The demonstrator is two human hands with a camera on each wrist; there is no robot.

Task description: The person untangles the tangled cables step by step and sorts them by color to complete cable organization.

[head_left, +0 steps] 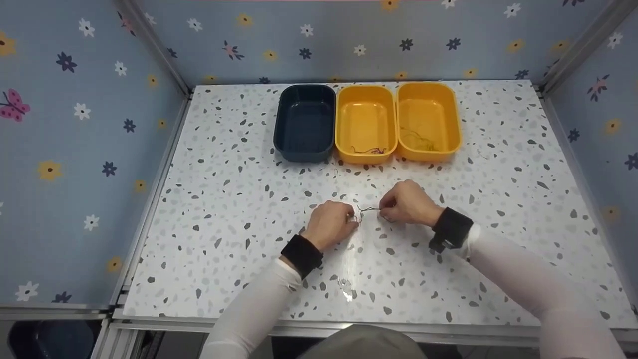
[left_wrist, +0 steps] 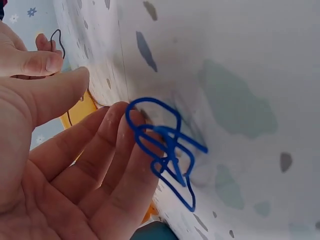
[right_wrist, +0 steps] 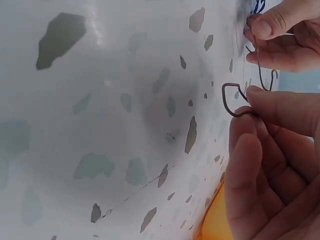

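Observation:
My right hand (head_left: 408, 203) pinches a thin dark bent wire (head_left: 370, 209) between thumb and fingertips. A squarish loop of this wire (right_wrist: 225, 100) sticks out past the fingertips in the right wrist view. Facing it, my left hand (head_left: 329, 224) holds a second thin brownish wire (right_wrist: 260, 70) with a hooked end. Against the left hand's outer fingertips is a tangle of bent blue wire (left_wrist: 172, 145), close over the tabletop. Whether the fingers grip the blue wire or only touch it I cannot tell. The two hands are a short gap apart.
Behind the hands stand three bins in a row: a dark blue bin (head_left: 305, 155), a yellow bin (head_left: 366, 158) with dark purplish wires, and another yellow bin (head_left: 452, 114) with yellow-green wires. The speckled white table (head_left: 224, 199) is bordered by flower-patterned panels (head_left: 329, 60).

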